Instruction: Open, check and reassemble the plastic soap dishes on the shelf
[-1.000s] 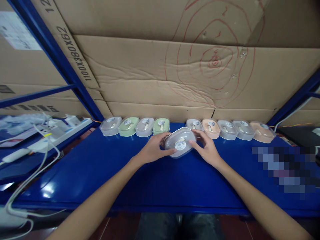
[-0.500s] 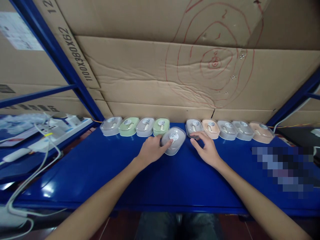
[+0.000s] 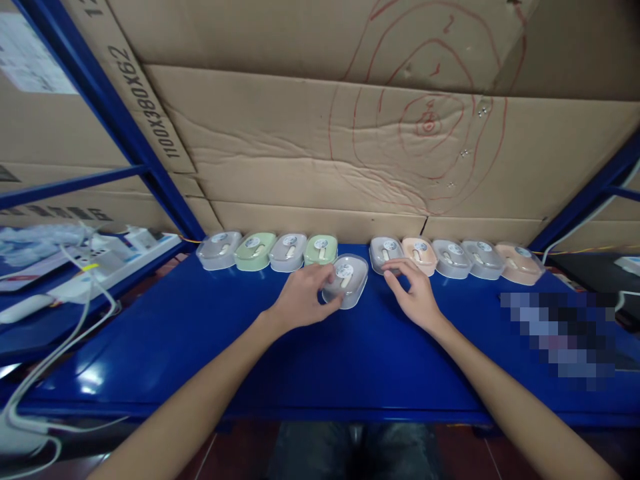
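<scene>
Head view: left hand (image 3: 300,300) and right hand (image 3: 415,297), fingers (image 3: 395,284) loosely parted, near ten clear-lidded boxes (image 3: 353,287).

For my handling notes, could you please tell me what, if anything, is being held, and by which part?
Nothing appears held: the left hand is open beside the front grey box; the right hand is empty.

Brown cardboard strip (image 3: 145,100) left of red-ink ring target (image 3: 429,125): "1100X380X62". Target top: "2". Round white stickers (image 3: 344,271) on clear-lidded plastic boxes (image 3: 357,280) below: illegible.
</scene>
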The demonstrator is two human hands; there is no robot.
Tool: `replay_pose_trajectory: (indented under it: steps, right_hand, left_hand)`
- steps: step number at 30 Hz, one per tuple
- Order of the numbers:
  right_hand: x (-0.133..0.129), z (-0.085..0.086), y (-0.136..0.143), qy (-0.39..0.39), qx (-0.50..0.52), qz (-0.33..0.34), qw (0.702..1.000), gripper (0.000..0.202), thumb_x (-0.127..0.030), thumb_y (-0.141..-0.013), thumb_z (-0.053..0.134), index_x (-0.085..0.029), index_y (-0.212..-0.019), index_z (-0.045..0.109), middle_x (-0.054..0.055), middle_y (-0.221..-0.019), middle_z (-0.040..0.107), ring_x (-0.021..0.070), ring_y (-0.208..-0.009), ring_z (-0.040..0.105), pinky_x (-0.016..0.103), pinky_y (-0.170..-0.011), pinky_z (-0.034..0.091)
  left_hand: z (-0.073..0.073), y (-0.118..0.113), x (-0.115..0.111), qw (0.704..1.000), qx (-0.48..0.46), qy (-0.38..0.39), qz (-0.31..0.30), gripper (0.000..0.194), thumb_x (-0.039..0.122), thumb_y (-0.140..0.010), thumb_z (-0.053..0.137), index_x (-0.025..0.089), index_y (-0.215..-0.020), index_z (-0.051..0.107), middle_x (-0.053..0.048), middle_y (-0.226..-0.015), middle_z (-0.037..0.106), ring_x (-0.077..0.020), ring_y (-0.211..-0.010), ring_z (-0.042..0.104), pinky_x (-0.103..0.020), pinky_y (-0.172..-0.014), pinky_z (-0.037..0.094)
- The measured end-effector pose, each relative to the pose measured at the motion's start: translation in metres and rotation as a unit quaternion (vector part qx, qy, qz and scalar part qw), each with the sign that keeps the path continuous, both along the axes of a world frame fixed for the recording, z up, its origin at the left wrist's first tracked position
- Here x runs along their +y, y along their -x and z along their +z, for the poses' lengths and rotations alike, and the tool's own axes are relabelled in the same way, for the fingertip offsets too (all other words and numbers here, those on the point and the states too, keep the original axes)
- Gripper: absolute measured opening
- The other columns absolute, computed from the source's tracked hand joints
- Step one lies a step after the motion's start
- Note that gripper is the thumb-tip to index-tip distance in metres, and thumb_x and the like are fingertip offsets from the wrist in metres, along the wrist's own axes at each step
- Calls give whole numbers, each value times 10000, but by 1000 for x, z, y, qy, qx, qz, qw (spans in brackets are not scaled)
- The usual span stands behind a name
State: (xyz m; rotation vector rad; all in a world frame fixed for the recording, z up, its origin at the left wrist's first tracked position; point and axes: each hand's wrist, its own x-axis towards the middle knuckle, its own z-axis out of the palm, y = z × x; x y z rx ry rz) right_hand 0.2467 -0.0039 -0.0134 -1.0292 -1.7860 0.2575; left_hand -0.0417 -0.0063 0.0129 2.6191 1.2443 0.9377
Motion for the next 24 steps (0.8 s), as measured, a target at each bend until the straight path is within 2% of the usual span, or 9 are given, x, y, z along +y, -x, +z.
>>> replay_pose_trajectory:
  steps: [2, 4, 8, 11, 14, 18, 20, 24]
  right_hand:
    - [0, 0, 0, -2, 2, -2, 1000, 258, -462, -1102, 621, -258, -1084, 778, 101, -1174, 800, 298, -1115, 766, 492, -996, 612]
    - [0, 0, -1, -3, 3, -3, 1000, 267, -469, -1105, 615, -258, -1074, 776, 102, -1172, 801, 303, -1121, 766, 491, -993, 613]
    - [1, 0, -2, -5, 2, -11, 1000, 281, -484, -1105, 609, -259, -1063, 772, 103, -1164, 800, 311, -1142, 760, 484, -983, 616]
    - [3, -1, -3, -3, -1, -18, 1000, 286, -495, -1104, 606, -262, -1067, 768, 104, -1179, 795, 309, -1127, 759, 483, -972, 619]
    - [6, -3, -5, -2, -8, -25, 1000, 286, -494, -1101, 609, -258, -1068, 768, 108, -1190, 788, 305, -1087, 763, 484, -955, 620]
    - [8, -7, -8, -9, -19, -22, 1000, 254, -468, -1098, 616, -263, -1085, 764, 107, -1191, 782, 308, -1097, 760, 507, -980, 616]
    - [9, -8, -8, -15, -25, -17, 999, 232, -453, -1097, 617, -270, -1092, 760, 102, -1178, 780, 314, -1128, 752, 524, -1008, 611]
    - [9, -10, -7, -17, -38, -10, 999, 216, -435, -1095, 617, -272, -1083, 758, 98, -1163, 777, 316, -1136, 748, 543, -1040, 604]
  left_hand:
    - [-6, -4, -2, 997, 39, -63, -18, 161, 358, -944, 681, 234, -998, 594, -43, -935, 673, -240, -909, 644, -360, -778, 515]
    - [-13, -9, -1, 993, 67, -92, -20, 155, 323, -992, 650, 229, -1115, 637, -80, -1078, 690, -274, -1043, 650, -395, -870, 560]
    - [-23, -16, 2, 988, 100, -116, -16, 393, 358, -1052, 628, 172, -1398, 622, -160, -1277, 667, -334, -1178, 636, -495, -1044, 563]
    - [-25, -21, 4, 978, 154, -137, -2, 570, 414, -1066, 616, 84, -1528, 566, -223, -1342, 646, -403, -1250, 603, -557, -1070, 540]
    - [-25, -29, 7, 966, 201, -163, 11, 657, 442, -1067, 605, 26, -1571, 536, -264, -1396, 629, -465, -1336, 557, -606, -1127, 488]
    - [-22, -42, 19, 957, 230, -174, 15, 684, 440, -1073, 586, 4, -1595, 510, -281, -1429, 616, -471, -1375, 542, -642, -1242, 369]
    - [-20, -49, 26, 957, 235, -167, 16, 680, 448, -1072, 585, 5, -1584, 520, -279, -1409, 617, -463, -1351, 554, -632, -1243, 369]
    - [-18, -61, 35, 966, 216, -139, 10, 656, 453, -1070, 587, 28, -1566, 530, -265, -1377, 613, -428, -1295, 581, -577, -1181, 449]
